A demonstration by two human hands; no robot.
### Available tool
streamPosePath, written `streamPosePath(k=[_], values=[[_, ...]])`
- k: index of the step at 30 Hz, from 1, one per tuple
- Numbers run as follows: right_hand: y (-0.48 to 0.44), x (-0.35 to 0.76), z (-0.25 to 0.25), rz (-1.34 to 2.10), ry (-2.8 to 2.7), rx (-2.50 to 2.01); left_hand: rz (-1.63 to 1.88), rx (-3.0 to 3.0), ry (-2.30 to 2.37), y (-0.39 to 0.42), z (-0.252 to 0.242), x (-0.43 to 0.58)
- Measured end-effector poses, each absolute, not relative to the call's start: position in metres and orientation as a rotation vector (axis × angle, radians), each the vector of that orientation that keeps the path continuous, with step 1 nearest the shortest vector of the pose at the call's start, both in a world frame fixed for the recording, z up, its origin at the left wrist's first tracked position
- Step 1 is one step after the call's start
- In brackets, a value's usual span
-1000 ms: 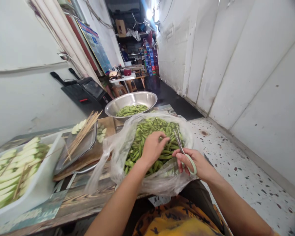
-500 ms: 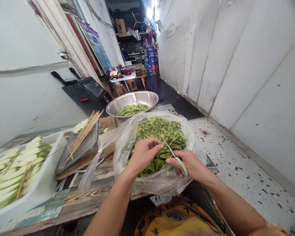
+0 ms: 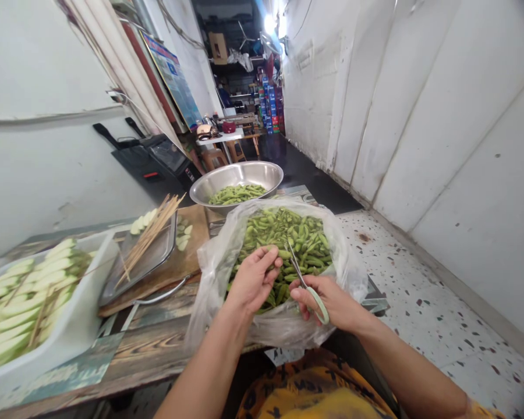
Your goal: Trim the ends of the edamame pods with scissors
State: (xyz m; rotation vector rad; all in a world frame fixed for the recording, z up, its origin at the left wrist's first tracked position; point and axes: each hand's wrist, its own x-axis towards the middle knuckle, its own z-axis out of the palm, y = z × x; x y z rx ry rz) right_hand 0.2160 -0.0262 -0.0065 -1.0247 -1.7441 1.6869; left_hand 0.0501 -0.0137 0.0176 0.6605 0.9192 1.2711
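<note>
A clear plastic bag [image 3: 218, 265] full of green pods [image 3: 303, 235] sits at the table's near edge. My left hand [image 3: 253, 279] is inside the bag's mouth, fingers pinched on one green pod [image 3: 283, 254]. My right hand [image 3: 332, 302] grips pale green-handled scissors [image 3: 308, 286], their blades pointing up-left toward that pod, just beside my left fingertips. Behind the bag stands a steel bowl [image 3: 262, 171] with more green pods in it.
A wooden cutting board [image 3: 174, 265] carries a metal tray [image 3: 155, 256] with bamboo skewers [image 3: 151, 233] and sliced vegetable. A white tub [image 3: 70, 329] of pale green slices sits at left. A wall runs on the left; terrazzo floor [image 3: 423, 291] lies right.
Both hands drew back toward me over the bag. The left hand lifted a pod from the heap, and the scissors tilted left until their blades met it.
</note>
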Motion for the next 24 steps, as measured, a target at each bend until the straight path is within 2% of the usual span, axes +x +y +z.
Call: streamPosePath(k=[13, 20, 24], values=[[-0.025, 0.213, -0.013, 1.545, -1.685, -1.083, 1.332, 0.647, 0.942, -0.019, 0.013, 0.058], [-0.019, 0.23, -0.005, 1.533, -1.361, -1.082, 1.355, 0.372, 0.894, 0.0, 0.025, 0.053], [-0.019, 0.24, 0.001, 1.528, -1.275, -1.048, 1.262, 0.821, 1.195, 0.014, 0.024, 0.07]])
